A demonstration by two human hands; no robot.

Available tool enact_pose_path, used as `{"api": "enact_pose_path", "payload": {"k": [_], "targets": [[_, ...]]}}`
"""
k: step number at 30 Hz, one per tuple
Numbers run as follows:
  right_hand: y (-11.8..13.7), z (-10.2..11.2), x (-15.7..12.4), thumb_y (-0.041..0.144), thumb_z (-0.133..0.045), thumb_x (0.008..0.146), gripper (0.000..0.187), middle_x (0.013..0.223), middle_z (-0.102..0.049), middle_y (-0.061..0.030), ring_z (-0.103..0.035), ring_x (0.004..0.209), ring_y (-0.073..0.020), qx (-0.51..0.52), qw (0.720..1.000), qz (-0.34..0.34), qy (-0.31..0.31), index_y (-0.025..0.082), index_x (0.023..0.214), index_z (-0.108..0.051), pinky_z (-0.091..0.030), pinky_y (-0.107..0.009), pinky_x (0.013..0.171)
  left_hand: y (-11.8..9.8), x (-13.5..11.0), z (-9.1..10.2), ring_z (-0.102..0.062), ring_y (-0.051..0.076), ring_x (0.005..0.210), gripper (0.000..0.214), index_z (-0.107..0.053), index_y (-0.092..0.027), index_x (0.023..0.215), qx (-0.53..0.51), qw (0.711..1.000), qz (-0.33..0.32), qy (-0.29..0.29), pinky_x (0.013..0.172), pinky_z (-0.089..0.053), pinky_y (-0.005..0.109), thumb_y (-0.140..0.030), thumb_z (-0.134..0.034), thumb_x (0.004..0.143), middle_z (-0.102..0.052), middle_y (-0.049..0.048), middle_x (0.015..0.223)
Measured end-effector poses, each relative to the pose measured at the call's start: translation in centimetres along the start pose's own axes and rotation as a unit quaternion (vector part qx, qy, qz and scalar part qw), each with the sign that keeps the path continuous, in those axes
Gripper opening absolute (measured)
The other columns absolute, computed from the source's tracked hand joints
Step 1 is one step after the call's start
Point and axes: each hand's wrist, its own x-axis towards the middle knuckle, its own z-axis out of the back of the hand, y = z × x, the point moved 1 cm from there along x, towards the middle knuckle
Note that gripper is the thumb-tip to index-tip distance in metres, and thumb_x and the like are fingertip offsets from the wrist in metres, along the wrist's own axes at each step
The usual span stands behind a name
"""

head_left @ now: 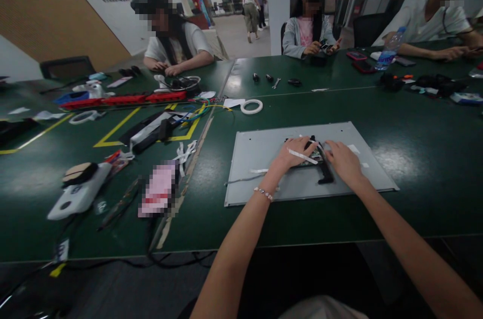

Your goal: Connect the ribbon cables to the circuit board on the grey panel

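A light grey board point(249, 148) lies on the green table in front of me. On it sits a black frame-like device point(325, 173) with a circuit board showing inside; its kind cannot be told. My left hand point(296, 153) rests over the device's upper left part, fingers stretched to the right. A narrow white strip point(303, 156) runs across the back of that hand. At the device's right edge, my right hand point(344, 160) has its fingers slightly bent and apart, close to the left fingertips. Both hands cover much of the device.
A white tape roll point(251, 106) lies beyond the board. To the left are a white device point(81, 190), a pink pouch-like item point(160, 190), and a red strip of tools point(145, 98). A bottle point(391, 50) stands far right. Several people sit across the table.
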Motion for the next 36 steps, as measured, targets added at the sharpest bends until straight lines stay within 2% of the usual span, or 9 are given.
{"api": "enact_pose_path", "payload": {"k": [6, 11, 16, 20, 22, 26, 29, 36], "targets": [[-0.3, 0.1, -0.2, 0.028, -0.044, 0.094, 0.036, 0.104, -0.061, -0.0100, -0.057, 0.089, -0.0225, 0.053, 0.998, 0.003, -0.017, 0.019, 0.127, -0.054, -0.039, -0.031, 0.070, -0.1, 0.0, -0.1, -0.055, 0.026, 0.118, 0.056, -0.047, -0.012, 0.131, -0.010, 1.000, 0.002, -0.003, 0.102, -0.037, 0.041, -0.050, -0.022, 0.098, -0.059, 0.0152, 0.128], [-1.4, -0.3, 0.2, 0.023, -0.048, 0.086, 0.038, 0.092, -0.063, -0.0065, -0.057, 0.078, -0.0187, 0.166, 0.985, -0.002, -0.053, 0.018, 0.122, -0.059, -0.041, -0.030, 0.072, 0.1, 0.2, 0.4, -0.048, 0.025, 0.128, 0.057, -0.042, -0.008, 0.136, -0.100, 0.995, 0.028, 0.006, 0.109, -0.033, 0.041, -0.045, -0.021, 0.098, -0.051, 0.0157, 0.138], [-2.3, -0.4, 0.8, 0.026, -0.049, 0.082, 0.036, 0.079, -0.063, -0.0038, -0.056, 0.071, -0.0169, 0.251, 0.961, -0.014, -0.118, 0.016, 0.113, -0.064, -0.043, -0.031, 0.076, 0.7, -1.3, 3.2, -0.040, 0.020, 0.134, 0.059, -0.039, -0.010, 0.140, -0.235, 0.972, 0.021, -0.007, 0.114, -0.029, 0.034, -0.048, -0.024, 0.098, -0.043, 0.0122, 0.145], [-2.1, 0.3, 0.8, 0.028, -0.050, 0.082, 0.033, 0.081, -0.063, -0.0046, -0.056, 0.071, -0.0165, 0.283, 0.942, -0.003, -0.178, 0.015, 0.108, -0.066, -0.043, -0.031, 0.078, 2.3, -3.9, 6.0, -0.045, 0.021, 0.130, 0.052, -0.046, -0.014, 0.135, -0.246, 0.968, 0.033, -0.025, 0.111, -0.033, 0.037, -0.047, -0.033, 0.096, -0.048, 0.0106, 0.142], [-1.8, 0.6, 0.7, 0.029, -0.050, 0.083, 0.032, 0.082, -0.063, -0.0050, -0.056, 0.071, -0.0162, 0.283, 0.940, 0.007, -0.191, 0.016, 0.107, -0.066, -0.043, -0.031, 0.078, 3.5, -5.6, 6.9, -0.050, 0.021, 0.125, 0.050, -0.045, -0.017, 0.135, -0.236, 0.969, 0.058, -0.037, 0.106, -0.040, 0.037, -0.046, -0.036, 0.096, -0.051, 0.0095, 0.139], [-1.2, 1.1, 0.4, 0.029, -0.048, 0.085, 0.031, 0.085, -0.062, -0.0057, -0.056, 0.071, -0.0155, 0.285, 0.941, 0.019, -0.179, 0.016, 0.106, -0.067, -0.044, -0.030, 0.077, 5.9, -8.9, 7.5, -0.058, 0.019, 0.112, 0.045, -0.051, -0.018, 0.128, -0.225, 0.966, 0.110, -0.059, 0.094, -0.047, 0.034, -0.043, -0.046, 0.091, -0.057, 0.0094, 0.129], [-0.9, 1.2, 0.3, 0.029, -0.048, 0.086, 0.030, 0.086, -0.062, -0.0060, -0.056, 0.072, -0.0153, 0.287, 0.943, 0.022, -0.166, 0.015, 0.104, -0.067, -0.044, -0.029, 0.075, 6.7, -10.6, 7.6, -0.059, 0.020, 0.108, 0.041, -0.056, -0.020, 0.122, -0.216, 0.964, 0.142, -0.059, 0.089, -0.048, 0.032, -0.043, -0.046, 0.090, -0.061, 0.0087, 0.121], [0.5, 1.7, 0.1, 0.027, -0.045, 0.089, 0.029, 0.087, -0.060, -0.0062, -0.055, 0.075, -0.0153, 0.276, 0.950, 0.063, -0.131, 0.015, 0.104, -0.067, -0.044, -0.028, 0.074, 6.4, -11.5, 7.4, -0.061, 0.018, 0.084, 0.032, -0.067, -0.016, 0.096, -0.163, 0.980, 0.117, 0.008, 0.076, -0.048, 0.029, -0.042, -0.052, 0.085, -0.065, 0.0065, 0.092]]}}
